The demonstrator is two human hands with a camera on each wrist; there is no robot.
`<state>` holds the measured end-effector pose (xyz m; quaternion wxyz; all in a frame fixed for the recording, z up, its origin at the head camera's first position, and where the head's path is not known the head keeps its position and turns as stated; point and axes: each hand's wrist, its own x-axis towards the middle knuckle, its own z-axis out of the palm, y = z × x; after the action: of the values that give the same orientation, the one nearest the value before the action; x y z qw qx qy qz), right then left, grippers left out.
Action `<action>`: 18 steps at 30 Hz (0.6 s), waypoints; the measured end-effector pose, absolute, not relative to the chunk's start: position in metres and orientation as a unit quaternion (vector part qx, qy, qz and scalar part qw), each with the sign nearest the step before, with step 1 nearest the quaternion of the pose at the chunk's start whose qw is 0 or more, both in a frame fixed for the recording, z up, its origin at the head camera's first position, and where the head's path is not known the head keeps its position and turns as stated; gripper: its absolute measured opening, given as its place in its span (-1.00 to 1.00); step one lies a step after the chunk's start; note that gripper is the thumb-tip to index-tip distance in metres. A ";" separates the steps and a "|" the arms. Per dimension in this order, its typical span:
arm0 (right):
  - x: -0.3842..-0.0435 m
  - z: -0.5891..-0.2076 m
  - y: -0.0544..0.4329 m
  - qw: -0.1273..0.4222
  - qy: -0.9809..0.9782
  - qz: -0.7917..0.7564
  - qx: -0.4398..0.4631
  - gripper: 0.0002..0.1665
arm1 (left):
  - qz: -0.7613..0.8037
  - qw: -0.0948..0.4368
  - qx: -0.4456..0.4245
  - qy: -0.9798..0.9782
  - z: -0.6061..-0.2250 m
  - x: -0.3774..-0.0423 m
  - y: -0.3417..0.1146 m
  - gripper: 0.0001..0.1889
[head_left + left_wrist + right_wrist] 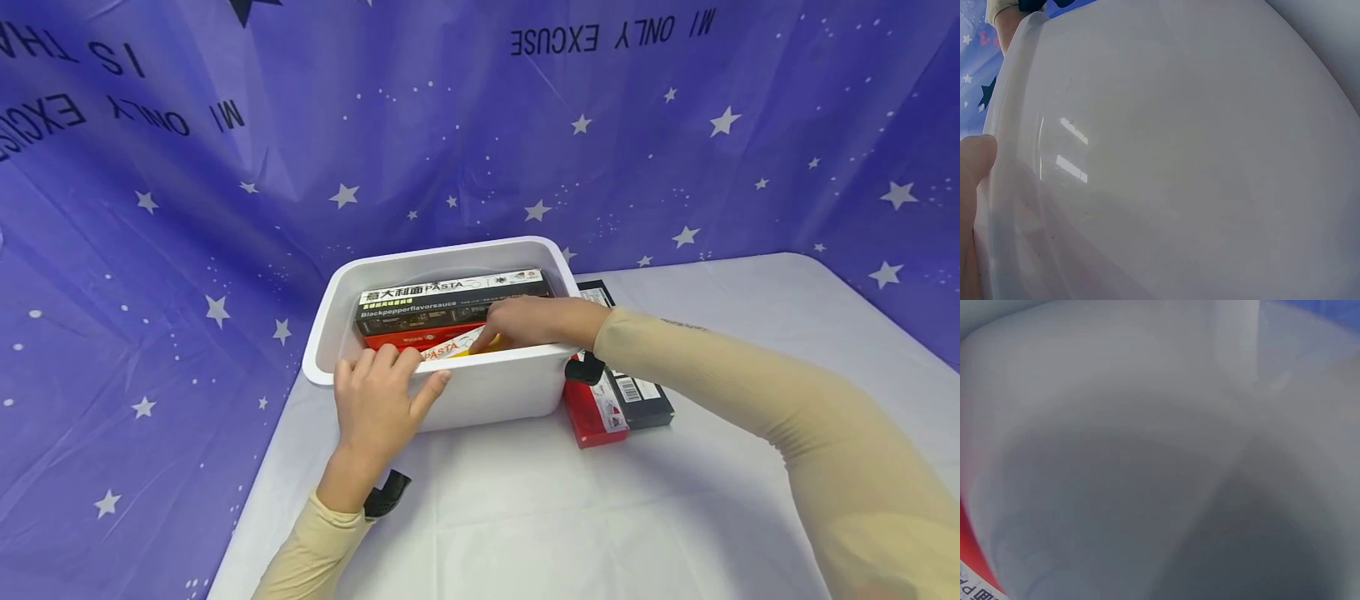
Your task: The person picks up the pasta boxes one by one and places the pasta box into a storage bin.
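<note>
A white plastic bin stands on the table, with pasta boxes inside it. My left hand grips the bin's near rim at the left, fingers over the edge and thumb outside; in the left wrist view the thumb lies by the rim. Reaching in over the right side, my right hand holds a yellow-and-white pasta box near the front wall; some of its fingers are hidden. Behind that box are a red box and a black pepper pasta box. The right wrist view shows mostly bin wall.
Right of the bin, a red box and a black box lie side by side on the white-covered table, partly under the right arm. A purple star-printed curtain hangs behind and to the left.
</note>
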<state>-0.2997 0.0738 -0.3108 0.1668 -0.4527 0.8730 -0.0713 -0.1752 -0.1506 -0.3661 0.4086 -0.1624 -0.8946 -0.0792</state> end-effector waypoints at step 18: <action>-0.301 -0.313 0.069 0.196 0.865 -0.072 -0.456 -0.46 | -0.081 0.403 -0.161 -0.897 -0.366 -0.176 -0.151 -0.38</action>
<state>-0.3009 0.0691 -0.3127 0.1962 -0.4562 0.8650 -0.0725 -0.1756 -0.1507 -0.3658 0.4034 -0.1614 -0.8970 -0.0814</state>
